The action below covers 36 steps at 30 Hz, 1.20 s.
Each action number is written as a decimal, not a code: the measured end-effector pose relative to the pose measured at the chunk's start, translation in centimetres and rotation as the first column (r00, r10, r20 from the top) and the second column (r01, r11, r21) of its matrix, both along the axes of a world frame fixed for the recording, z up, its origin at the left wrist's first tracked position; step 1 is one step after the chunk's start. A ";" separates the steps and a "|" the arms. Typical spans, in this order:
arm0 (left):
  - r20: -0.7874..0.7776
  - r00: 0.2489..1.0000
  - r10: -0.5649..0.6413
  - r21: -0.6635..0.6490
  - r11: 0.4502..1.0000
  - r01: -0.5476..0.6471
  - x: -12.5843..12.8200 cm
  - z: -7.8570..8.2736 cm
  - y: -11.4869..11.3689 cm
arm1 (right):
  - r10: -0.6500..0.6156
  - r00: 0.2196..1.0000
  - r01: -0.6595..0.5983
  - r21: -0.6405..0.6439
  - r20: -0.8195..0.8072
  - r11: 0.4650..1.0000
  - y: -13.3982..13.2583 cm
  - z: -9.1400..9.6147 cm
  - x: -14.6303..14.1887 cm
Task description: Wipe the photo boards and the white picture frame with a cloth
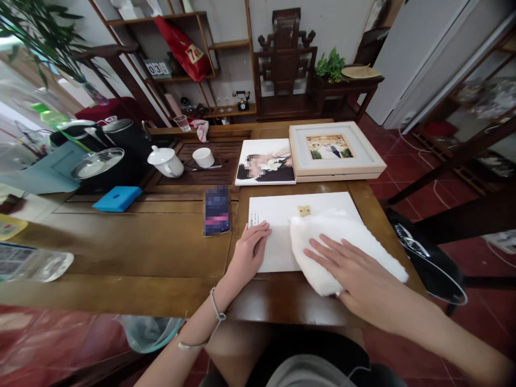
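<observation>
A white panel (278, 250) with a small brass-coloured hanger plate (303, 210) lies flat on the wooden table near its front edge. My left hand (250, 247) rests on the panel's left edge, fingers stretched out and close together, holding nothing. A folded white cloth (363, 236) covers the panel's right part and hangs past its right side. On top of the cloth lies my right hand (346, 263), palm down with fingers spread. Its thumb is partly hidden at the cloth's lower edge. Left of the panel is a phone (216, 210).
Behind the panel lie a photo print (266, 169) and a pale wooden picture frame (338, 164). Farther left stand a white lidded cup (166, 162), a small white cup (203, 157), a blue block (117, 199), a dark kettle (124, 140) and a clear bottle (44, 263).
</observation>
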State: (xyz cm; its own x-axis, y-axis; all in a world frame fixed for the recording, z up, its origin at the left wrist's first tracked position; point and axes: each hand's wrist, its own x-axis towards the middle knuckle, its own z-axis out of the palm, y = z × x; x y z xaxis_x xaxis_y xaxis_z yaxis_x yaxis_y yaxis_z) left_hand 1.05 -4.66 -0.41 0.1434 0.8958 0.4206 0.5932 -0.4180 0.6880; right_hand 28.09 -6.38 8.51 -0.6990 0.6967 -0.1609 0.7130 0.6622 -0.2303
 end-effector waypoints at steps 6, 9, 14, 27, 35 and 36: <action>-0.007 1.000 -0.005 -0.009 1.000 0.005 0.0 0.1 0.0 | -0.167 0.985 0.168 0.013 -0.041 0.986 4.7 -0.3 1.2; -0.013 1.000 -0.004 -0.010 1.000 0.004 0.0 -0.1 0.0 | -0.162 0.981 0.165 0.023 -0.108 0.986 8.6 -1.2 -0.8; -0.010 1.000 0.002 -0.008 1.000 -0.002 -0.1 -0.1 0.0 | -0.113 0.986 0.119 0.040 -0.125 0.992 11.0 -1.8 -4.5; 0.006 1.000 0.007 -0.005 1.000 -0.007 0.1 0.0 0.0 | -0.262 0.961 0.273 0.140 -0.092 0.952 9.3 -2.6 4.6; -0.014 1.000 0.007 -0.013 1.000 -0.007 0.1 0.0 -0.1 | -0.087 0.996 0.088 0.137 -0.014 0.987 -1.2 -1.9 5.5; -0.014 1.000 0.009 -0.014 1.000 -0.009 0.0 0.0 -0.1 | -0.099 0.995 0.100 0.127 -0.015 0.987 -0.7 -1.9 5.3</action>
State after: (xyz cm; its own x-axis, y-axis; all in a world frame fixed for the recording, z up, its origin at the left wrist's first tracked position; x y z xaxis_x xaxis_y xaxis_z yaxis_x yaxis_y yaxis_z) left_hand 1.10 -4.77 -0.40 0.1409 0.9029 0.4062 0.6062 -0.4031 0.6856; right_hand 33.43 -7.05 6.64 -0.6265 0.7770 -0.0608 0.7749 0.6127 -0.1553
